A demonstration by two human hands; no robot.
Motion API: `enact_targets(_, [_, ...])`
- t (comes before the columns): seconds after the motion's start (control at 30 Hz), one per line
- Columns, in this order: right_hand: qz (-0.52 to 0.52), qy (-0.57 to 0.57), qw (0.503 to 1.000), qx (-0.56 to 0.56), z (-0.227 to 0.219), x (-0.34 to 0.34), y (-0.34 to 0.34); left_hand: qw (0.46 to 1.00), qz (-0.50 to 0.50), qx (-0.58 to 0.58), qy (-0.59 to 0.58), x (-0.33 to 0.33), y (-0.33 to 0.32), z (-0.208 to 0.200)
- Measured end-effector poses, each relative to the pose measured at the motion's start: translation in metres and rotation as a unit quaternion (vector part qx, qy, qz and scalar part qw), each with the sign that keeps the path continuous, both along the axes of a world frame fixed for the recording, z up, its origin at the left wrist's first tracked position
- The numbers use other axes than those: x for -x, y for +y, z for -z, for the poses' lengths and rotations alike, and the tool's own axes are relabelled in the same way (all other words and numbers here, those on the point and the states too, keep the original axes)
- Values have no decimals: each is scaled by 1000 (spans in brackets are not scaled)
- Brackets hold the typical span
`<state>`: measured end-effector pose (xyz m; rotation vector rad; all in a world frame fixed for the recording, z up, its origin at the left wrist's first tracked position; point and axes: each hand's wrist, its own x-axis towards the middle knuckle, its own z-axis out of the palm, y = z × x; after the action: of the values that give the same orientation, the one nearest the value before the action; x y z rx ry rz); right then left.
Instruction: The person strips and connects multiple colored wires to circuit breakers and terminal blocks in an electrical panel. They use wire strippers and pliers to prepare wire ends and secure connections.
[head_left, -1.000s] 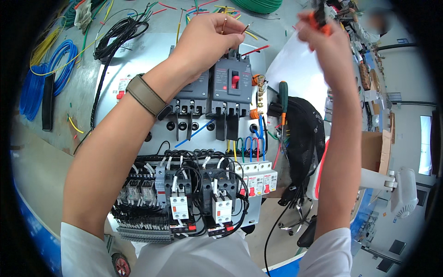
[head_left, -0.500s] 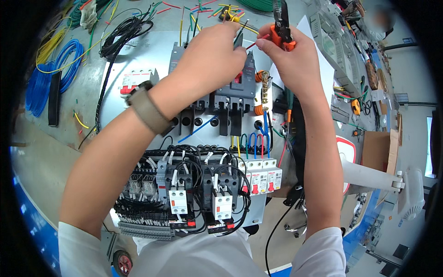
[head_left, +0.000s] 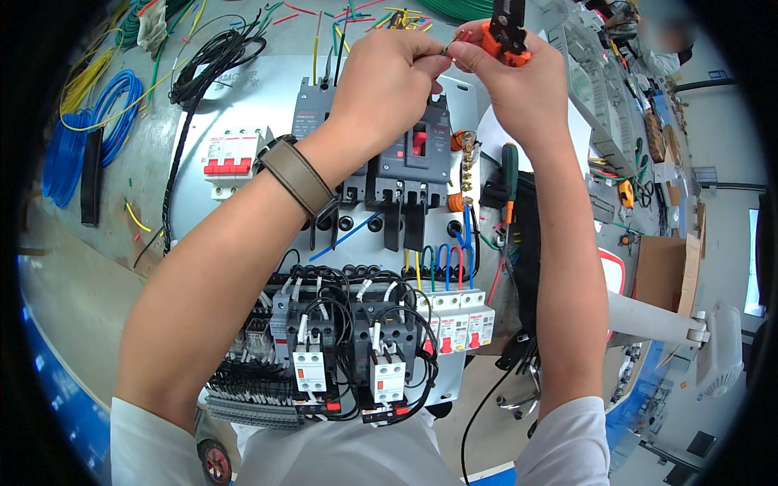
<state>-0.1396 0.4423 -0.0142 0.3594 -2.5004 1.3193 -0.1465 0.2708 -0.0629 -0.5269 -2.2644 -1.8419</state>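
My left hand (head_left: 387, 79) is closed above the large dark circuit breaker (head_left: 413, 150), pinching a thin dark wire whose tip shows at the fingertips. My right hand (head_left: 519, 85) holds pliers (head_left: 509, 31) with orange handles and black jaws. Between its thumb and finger it also pinches a small red sleeve (head_left: 463, 36). The fingertips of both hands meet, so I cannot tell whether the wire tip is inside the sleeve. Below the breaker, a short blue wire (head_left: 344, 236) lies loose on the metal mounting plate (head_left: 271, 77).
A three-switch breaker (head_left: 231, 162) sits at the plate's left. Contactors (head_left: 389, 328) and small breakers (head_left: 458, 320) fill its near end. Blue wire coils (head_left: 73, 162) and a black cable bundle (head_left: 215, 69) lie left. A green-handled screwdriver (head_left: 509, 174) is at right.
My hands have come together, bringing the wire tip up to the red sleeve. My left forearm has swung a little to the right, and the pliers have shifted slightly up and right.
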Motion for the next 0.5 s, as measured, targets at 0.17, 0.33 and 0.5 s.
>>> enact_targets(0.17, [7, -7, 999, -46, -6, 2, -3, 998, 23, -43, -38, 6, -1, 7])
enact_targets(0.33, [-3, -17, 997, -70, -7, 4, 1, 995, 41, -67, -68, 9, 0, 9])
enact_targets(0.5, [13, -20, 999, 45, -10, -1, -18, 994, 36, -65, -78, 12, 0, 10])
